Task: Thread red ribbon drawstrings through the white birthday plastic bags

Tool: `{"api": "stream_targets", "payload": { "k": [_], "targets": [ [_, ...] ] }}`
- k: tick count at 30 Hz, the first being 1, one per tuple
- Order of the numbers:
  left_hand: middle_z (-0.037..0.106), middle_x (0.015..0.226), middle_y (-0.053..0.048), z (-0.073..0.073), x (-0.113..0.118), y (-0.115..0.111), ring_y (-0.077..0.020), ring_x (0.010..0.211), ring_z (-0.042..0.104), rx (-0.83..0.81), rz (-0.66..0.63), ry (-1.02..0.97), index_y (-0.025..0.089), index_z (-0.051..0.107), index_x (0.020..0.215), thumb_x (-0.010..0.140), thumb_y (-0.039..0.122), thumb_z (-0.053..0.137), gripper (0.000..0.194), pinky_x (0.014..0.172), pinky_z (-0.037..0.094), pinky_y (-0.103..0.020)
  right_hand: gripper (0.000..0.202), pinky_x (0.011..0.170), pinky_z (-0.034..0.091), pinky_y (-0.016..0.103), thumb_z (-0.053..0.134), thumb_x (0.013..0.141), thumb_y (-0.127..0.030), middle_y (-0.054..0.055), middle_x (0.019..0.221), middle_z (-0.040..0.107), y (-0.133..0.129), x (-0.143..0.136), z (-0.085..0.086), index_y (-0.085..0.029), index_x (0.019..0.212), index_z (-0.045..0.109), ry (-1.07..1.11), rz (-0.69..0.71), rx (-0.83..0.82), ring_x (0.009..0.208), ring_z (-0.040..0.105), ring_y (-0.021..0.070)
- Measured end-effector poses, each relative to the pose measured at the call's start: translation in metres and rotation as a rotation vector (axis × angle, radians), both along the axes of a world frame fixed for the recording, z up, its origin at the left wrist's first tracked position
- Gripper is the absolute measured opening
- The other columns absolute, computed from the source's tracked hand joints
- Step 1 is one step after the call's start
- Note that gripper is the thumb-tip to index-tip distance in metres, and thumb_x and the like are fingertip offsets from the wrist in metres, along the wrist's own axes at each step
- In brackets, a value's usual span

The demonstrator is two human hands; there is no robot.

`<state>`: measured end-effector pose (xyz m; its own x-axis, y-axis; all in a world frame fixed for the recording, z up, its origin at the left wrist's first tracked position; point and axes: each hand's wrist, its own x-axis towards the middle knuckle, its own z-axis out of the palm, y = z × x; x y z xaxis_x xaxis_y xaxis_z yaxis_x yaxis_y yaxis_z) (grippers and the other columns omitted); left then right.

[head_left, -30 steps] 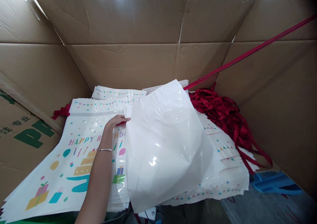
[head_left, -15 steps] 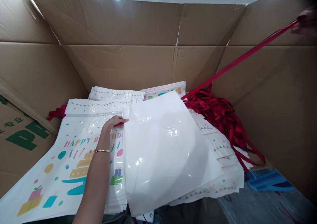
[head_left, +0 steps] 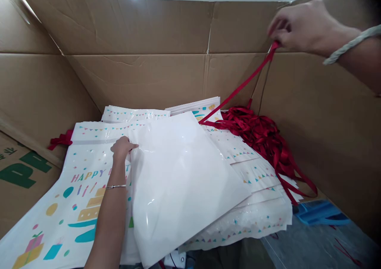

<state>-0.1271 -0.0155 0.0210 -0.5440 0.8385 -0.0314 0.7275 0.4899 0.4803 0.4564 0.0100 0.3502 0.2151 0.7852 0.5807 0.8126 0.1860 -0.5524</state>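
Observation:
My left hand point(head_left: 123, 145) pinches the left edge of a blank white plastic sheet point(head_left: 178, 181), which lies over the printed bags. Up at the right, my right hand point(head_left: 290, 25) is closed on the end of a red ribbon point(head_left: 238, 88). That ribbon slants down taut to the sheet's upper right edge. A tangled heap of red ribbon point(head_left: 260, 136) rests on the right side. Under my left arm is a stack of white "HAPPY B..." bags point(head_left: 89, 154) with cake and gift prints. More printed bags point(head_left: 262, 213) are fanned out beneath the sheet on the right.
Tall cardboard walls point(head_left: 133, 74) stand behind and on both sides. A short red ribbon piece point(head_left: 61, 139) shows at the left. Green lettering point(head_left: 19, 173) marks a box at the left. Something blue point(head_left: 321, 212) lies on the grey floor point(head_left: 303, 245) at the lower right.
My right hand has come in from the right edge toward the middle, and the ribbon span is shorter. My left hand and the white sheet have shifted left in view.

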Motion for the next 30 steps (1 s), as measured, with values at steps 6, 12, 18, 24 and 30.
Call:
{"api": "stream_targets", "payload": {
  "k": [6,12,18,24,30],
  "targets": [
    [0.06,0.127,-0.024,0.016,0.094,-0.004,-0.041,0.118,0.054,0.441,-0.133,0.079,0.014,0.057,0.121,0.068,0.037,0.077,0.061,0.085,0.045,-0.042,0.031,0.087,0.037,0.032,0.05,0.087,0.001,0.016,0.117,0.064,-0.03,-0.119,-0.036,0.0,0.113,0.066,-1.007,0.335,0.044,0.116,0.058,0.0178],
    [0.064,0.071,-0.003,0.004,0.195,-0.003,-0.0131,0.057,0.054,0.589,-0.748,-0.922,0.018,0.06,0.1,0.082,0.056,0.063,0.042,0.054,0.038,-0.026,0.035,0.086,0.05,0.038,0.056,0.081,0.013,0.017,0.112,0.063,-0.069,-0.233,-0.118,-0.006,0.106,0.068,-0.944,0.512,-0.144,0.099,0.067,0.0274],
    [0.048,0.056,0.007,0.009,0.203,-0.01,-0.009,0.045,0.044,0.788,-0.699,-1.108,0.021,0.052,0.094,0.075,0.043,0.074,0.036,0.046,0.035,-0.024,0.044,0.077,0.05,0.032,0.07,0.079,-0.002,0.02,0.117,0.06,-0.07,-0.281,-0.182,-0.009,0.122,0.061,-0.937,0.582,-0.233,0.096,0.068,0.028],
    [0.058,0.06,0.002,0.016,0.193,-0.009,-0.0114,0.05,0.055,0.695,-0.764,-1.144,0.018,0.056,0.086,0.075,0.04,0.079,0.034,0.049,0.043,-0.026,0.025,0.074,0.049,0.03,0.059,0.089,-0.011,0.016,0.11,0.066,-0.044,-0.272,-0.2,-0.012,0.113,0.062,-0.636,0.701,-0.242,0.084,0.067,0.0209],
    [0.066,0.072,-0.003,0.015,0.182,-0.007,-0.012,0.055,0.06,0.625,-0.801,-1.094,0.015,0.062,0.093,0.078,0.05,0.079,0.042,0.054,0.049,-0.027,0.029,0.073,0.046,0.026,0.046,0.098,-0.039,0.005,0.087,0.069,-0.006,-0.218,-0.238,-0.016,0.096,0.064,0.037,0.806,-0.212,0.072,0.062,0.0136]
  ]
}}
